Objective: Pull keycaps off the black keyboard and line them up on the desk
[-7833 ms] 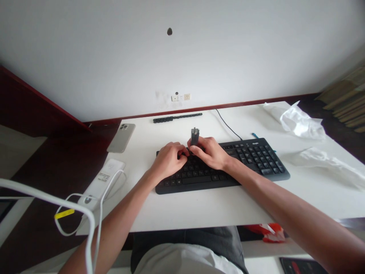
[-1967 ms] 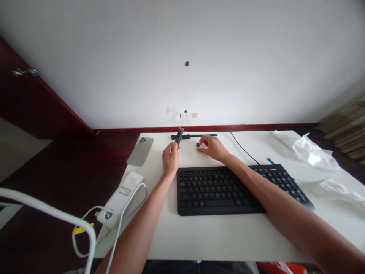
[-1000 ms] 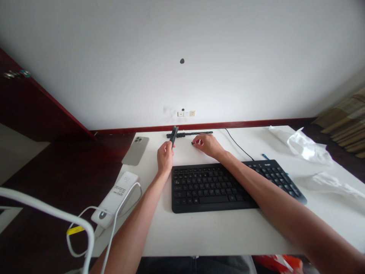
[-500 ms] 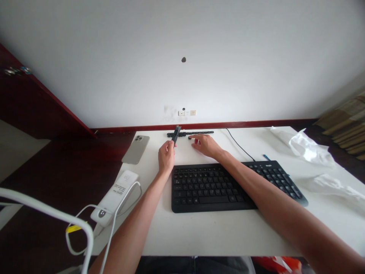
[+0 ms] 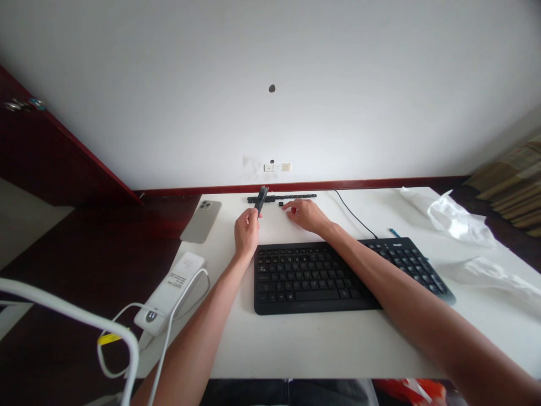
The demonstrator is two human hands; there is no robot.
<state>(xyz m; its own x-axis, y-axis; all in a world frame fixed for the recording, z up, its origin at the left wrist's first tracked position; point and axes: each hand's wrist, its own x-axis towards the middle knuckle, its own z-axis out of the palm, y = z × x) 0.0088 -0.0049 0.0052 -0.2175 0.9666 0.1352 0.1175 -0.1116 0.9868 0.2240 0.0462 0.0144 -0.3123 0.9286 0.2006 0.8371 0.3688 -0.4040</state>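
Observation:
My left hand (image 5: 247, 230) is closed around a slim dark tool (image 5: 262, 198) with a forked-looking tip; its exact kind is too small to make out. The tool points up and away, over the left part of a row of small black keycaps (image 5: 300, 197) at the table's far side. A single black keycap (image 5: 281, 204) lies just in front of that row. Beside it is my right hand (image 5: 307, 215), its index fingertip at the keycap's near edge and its thumb apart, holding nothing. My right forearm crosses above the black keyboard (image 5: 310, 295).
On the white table (image 5: 329, 344), a phone (image 5: 202, 221) lies at the left, behind a white device (image 5: 171, 293) with cables. White plastic wrapping (image 5: 454, 223) lies at the right. A black cable (image 5: 357, 214) runs from the keyboard to the far edge, near the wall.
My right index finger has drawn back slightly from the single keycap, which now shows more fully. My left hand and its tool have stayed in place.

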